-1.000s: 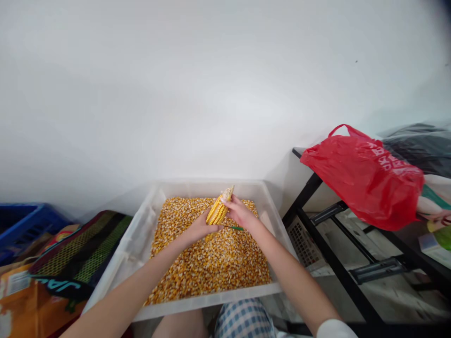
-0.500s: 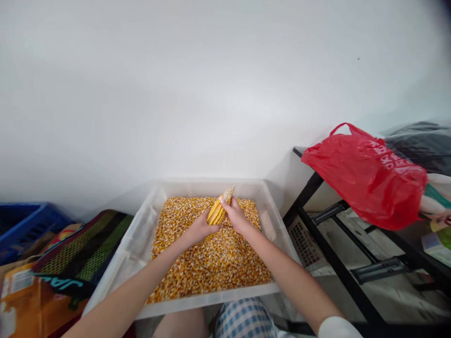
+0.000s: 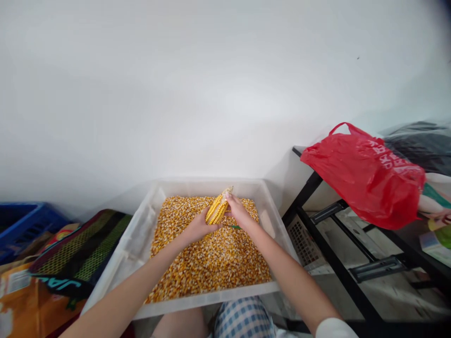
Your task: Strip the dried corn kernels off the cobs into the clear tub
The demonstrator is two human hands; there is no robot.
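A yellow corn cob (image 3: 217, 209) points up and to the right over a clear plastic tub (image 3: 139, 234) filled with loose corn kernels (image 3: 211, 258). My left hand (image 3: 197, 228) is closed round the cob's lower end. My right hand (image 3: 239, 212) grips near the cob's tip, fingers curled; a thin green tool (image 3: 235, 227) pokes out below that hand. The cob's tip is bare of kernels.
A red plastic bag (image 3: 366, 176) lies on a black metal rack (image 3: 338, 263) to the right, with a dark bag behind it. Left of the tub are a woven striped bag (image 3: 77, 253), an orange box (image 3: 17, 295) and a blue crate (image 3: 21, 223). A white wall stands behind.
My right hand has shifted slightly along the cob's upper end, and the green tool shows again below it. The cob and left hand stay in about the same place.
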